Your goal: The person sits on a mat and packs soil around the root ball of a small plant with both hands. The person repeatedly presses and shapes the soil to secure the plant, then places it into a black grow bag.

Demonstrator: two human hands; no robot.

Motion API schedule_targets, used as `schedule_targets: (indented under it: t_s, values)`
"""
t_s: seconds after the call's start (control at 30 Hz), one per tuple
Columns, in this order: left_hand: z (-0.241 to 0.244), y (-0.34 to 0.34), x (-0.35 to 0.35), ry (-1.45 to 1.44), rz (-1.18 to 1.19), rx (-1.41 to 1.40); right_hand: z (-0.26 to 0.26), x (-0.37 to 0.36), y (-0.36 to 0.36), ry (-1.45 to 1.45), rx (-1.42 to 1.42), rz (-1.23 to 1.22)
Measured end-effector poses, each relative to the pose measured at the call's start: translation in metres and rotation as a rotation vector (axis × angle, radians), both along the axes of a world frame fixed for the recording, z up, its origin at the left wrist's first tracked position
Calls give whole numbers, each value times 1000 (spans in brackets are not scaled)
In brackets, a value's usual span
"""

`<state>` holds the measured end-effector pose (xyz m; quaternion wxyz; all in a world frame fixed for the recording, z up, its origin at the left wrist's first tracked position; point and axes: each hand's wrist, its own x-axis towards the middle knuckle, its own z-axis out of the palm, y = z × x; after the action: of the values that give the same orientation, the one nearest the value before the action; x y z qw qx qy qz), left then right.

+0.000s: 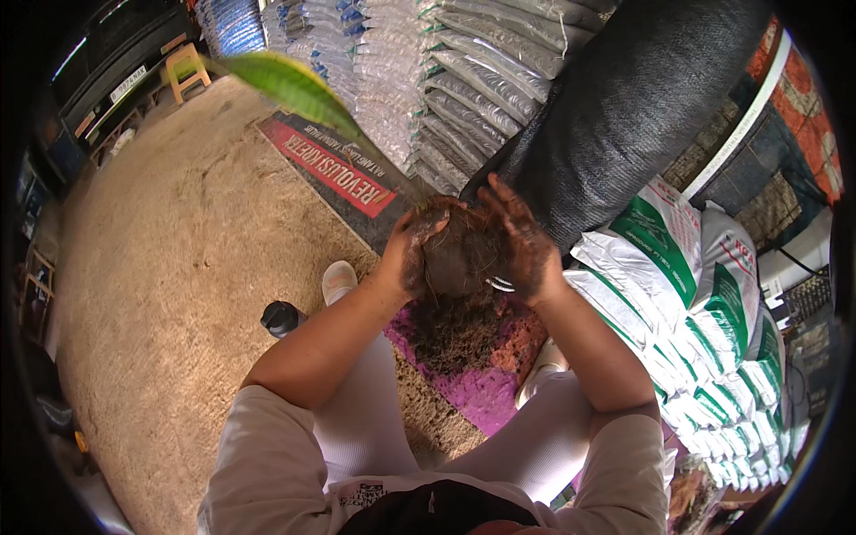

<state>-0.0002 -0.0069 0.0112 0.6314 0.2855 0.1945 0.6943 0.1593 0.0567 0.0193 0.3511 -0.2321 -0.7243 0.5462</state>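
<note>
Both of my hands are smeared with dark soil. Between them they clasp a root ball of packed soil and fine roots. My left hand presses its left side, and my right hand lies against its right side with the fingers spread. A large green leaf with a yellowish edge extends to the upper left; whether it joins the root ball is hard to tell. Below the hands, loose dark soil is heaped on a pink-purple sheet.
A bulging black woven sack leans beyond my right hand. White-and-green sacks are stacked at the right, packed clear bags ahead. A dark bottle stands left of my leg; a yellow stool and a vehicle are farther off.
</note>
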Motion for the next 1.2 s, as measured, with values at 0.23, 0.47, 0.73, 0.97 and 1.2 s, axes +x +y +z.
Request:
schedule_targets:
  t_s: [0.23, 0.47, 0.73, 0.97, 1.2]
  values:
    - [-14, 9, 8, 69, 70, 29, -9, -9, -20, 387, -522, 271]
    - [12, -4, 15, 483, 177, -12, -24, -10, -12, 537, -483, 81]
    - [6, -5, 16, 684, 250, 209, -3, -8, -22, 484, -352, 36]
    - [2, -6, 13, 324, 161, 129, -12, -1, -6, 413, -436, 210]
    - [1, -9, 2, 19, 119, -77, 11, 3, -18, 254, -310, 325]
